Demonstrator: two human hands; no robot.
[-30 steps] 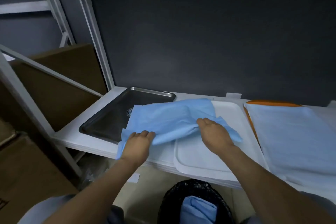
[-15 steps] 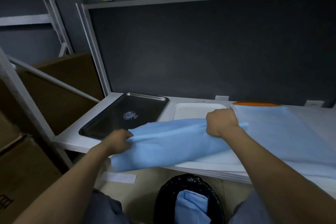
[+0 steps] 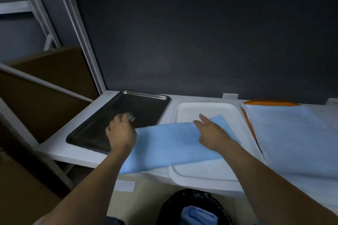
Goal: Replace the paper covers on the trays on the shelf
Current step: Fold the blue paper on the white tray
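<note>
A blue paper cover (image 3: 168, 146) lies partly spread across the front of the white tray (image 3: 206, 107) and the gap beside the dark metal tray (image 3: 146, 95). My left hand (image 3: 121, 133) is closed on the paper's left edge, over the metal tray's near right corner. My right hand (image 3: 212, 133) rests flat on top of the paper with fingers apart, above the white tray. The metal tray is bare, with a small emblem partly hidden by my left hand. At the right, an orange tray (image 3: 270, 103) carries a pale blue cover (image 3: 292, 137).
A black-bagged bin (image 3: 172, 204) stands under the shelf's front edge with crumpled blue paper (image 3: 197, 215) inside. Cardboard boxes (image 3: 45, 97) and a slanted white frame bar fill the left. A dark back panel closes the shelf behind the trays.
The paper was bunched between both fists at the shelf front; now it lies flatter. My left hand has moved over the metal tray. My right hand has opened onto the paper.
</note>
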